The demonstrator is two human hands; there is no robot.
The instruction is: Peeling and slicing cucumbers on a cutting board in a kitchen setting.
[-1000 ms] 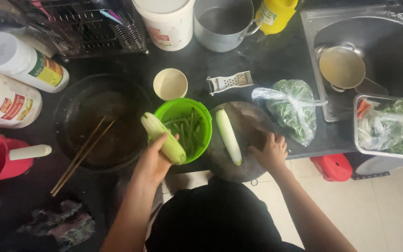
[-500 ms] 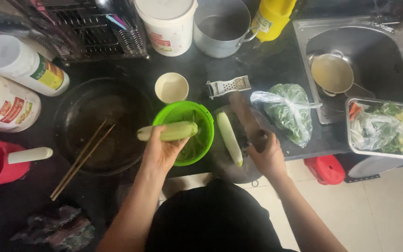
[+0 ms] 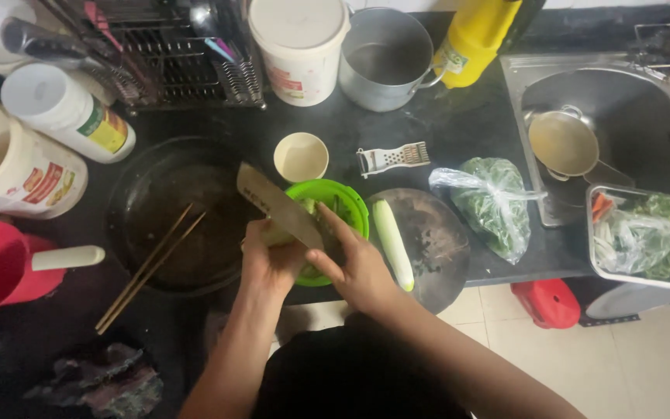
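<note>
Broad flat knife over round green bowl

A broad, flat steel cleaver blade slants from upper left down toward lower right, its lower end gripped in the right hand, whose index finger lies stretched along the blade's back. Its dull grey face is turned upward. Beneath the blade, the left hand curls around a pale green peeled vegetable piece, mostly hidden by the fingers and the blade, with only a short light-green stretch showing just above the left-hand knuckles. Both are held over the near rim of a bright green round plastic bowl, just beyond the two hands.
</note>
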